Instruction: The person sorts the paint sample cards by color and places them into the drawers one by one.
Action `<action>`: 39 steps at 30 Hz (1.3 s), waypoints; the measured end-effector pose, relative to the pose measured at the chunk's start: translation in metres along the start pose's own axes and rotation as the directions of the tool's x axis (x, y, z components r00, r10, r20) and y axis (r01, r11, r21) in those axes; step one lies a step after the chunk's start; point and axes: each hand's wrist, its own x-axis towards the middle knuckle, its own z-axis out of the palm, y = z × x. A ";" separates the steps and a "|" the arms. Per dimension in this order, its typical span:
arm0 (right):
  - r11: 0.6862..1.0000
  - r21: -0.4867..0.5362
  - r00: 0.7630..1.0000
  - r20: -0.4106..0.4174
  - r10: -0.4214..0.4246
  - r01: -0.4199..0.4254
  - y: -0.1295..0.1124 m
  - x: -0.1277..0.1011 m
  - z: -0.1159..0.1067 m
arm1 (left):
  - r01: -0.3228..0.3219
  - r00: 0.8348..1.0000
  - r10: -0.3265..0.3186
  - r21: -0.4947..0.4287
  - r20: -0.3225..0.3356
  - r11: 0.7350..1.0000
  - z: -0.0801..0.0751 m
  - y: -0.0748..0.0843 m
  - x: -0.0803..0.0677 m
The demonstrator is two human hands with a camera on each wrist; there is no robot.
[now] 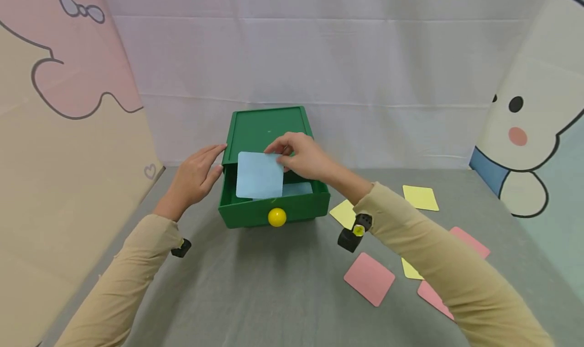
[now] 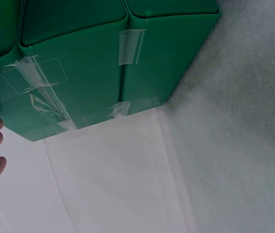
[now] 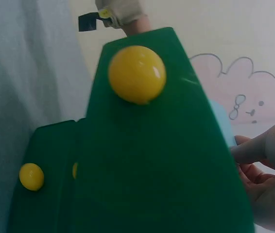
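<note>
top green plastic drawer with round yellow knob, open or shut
Open: the top drawer juts out past the green casing, and a light-blue card shows inside.

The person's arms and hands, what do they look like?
Long tan sleeves cover both arms. Boxy black devices sit at the wrists, the right one showing a yellow marking. The left hand and right hand wear no gloves.

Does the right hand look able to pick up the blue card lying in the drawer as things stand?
Probably not yet: the right hand is pinching another blue card, held over the drawer. Once freed, it likely could, since the drawer is open and the lower card lies partly in view.
</note>
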 end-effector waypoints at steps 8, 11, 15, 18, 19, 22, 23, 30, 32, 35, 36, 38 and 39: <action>0.999 0.048 0.998 0.056 0.012 -0.015 0.001 0.000 0.019 | -0.005 1.000 0.005 0.007 -0.001 1.000 -0.001 0.000 0.001; 0.999 0.037 0.997 0.076 0.018 -0.021 0.002 -0.001 0.022 | -0.003 1.000 0.003 0.006 -0.002 1.000 0.000 0.000 0.001; 0.999 0.007 0.994 0.102 0.033 -0.033 0.003 -0.002 0.023 | -0.002 1.000 0.002 -0.002 -0.006 1.000 0.000 0.000 0.001; 0.999 -0.026 0.991 0.125 0.040 -0.037 0.004 -0.002 0.024 | -0.002 1.000 0.002 -0.003 -0.006 1.000 0.000 0.000 0.000; 0.999 -0.038 0.990 0.133 0.038 -0.033 0.004 -0.002 0.024 | -0.002 1.000 0.002 -0.001 -0.006 1.000 0.000 0.000 0.000; 0.998 -0.067 0.987 0.156 0.026 -0.015 0.005 -0.002 0.025 | -0.002 1.000 0.002 0.003 -0.006 1.000 0.000 -0.001 0.000; 0.997 -0.076 0.987 0.159 0.024 -0.012 0.005 -0.001 0.026 | -0.002 1.000 0.002 0.005 -0.006 1.000 0.000 -0.001 0.000; 0.990 -0.139 0.990 0.140 0.028 -0.008 0.004 -0.002 0.026 | 0.004 1.000 -0.004 0.006 -0.008 1.000 0.001 -0.002 -0.002; 0.990 -0.143 0.991 0.132 0.024 -0.005 0.005 -0.002 0.026 | 0.004 1.000 -0.003 0.004 -0.010 1.000 0.001 -0.002 -0.002; 0.991 -0.136 0.992 0.124 0.017 0.000 0.005 -0.002 0.025 | 0.000 1.000 0.000 0.001 -0.018 1.000 0.002 -0.002 -0.002; 0.991 -0.133 0.992 0.122 0.014 0.003 0.005 -0.002 0.025 | 0.000 1.000 0.000 0.001 -0.020 1.000 0.002 -0.002 -0.002; 0.992 -0.126 0.993 0.117 0.007 0.008 0.005 -0.002 0.024 | -0.001 1.000 0.001 0.002 -0.023 1.000 0.002 -0.002 -0.002; 0.992 -0.123 0.994 0.113 0.004 0.010 0.005 -0.002 0.023 | -0.001 1.000 0.001 0.001 -0.024 1.000 0.002 -0.002 -0.002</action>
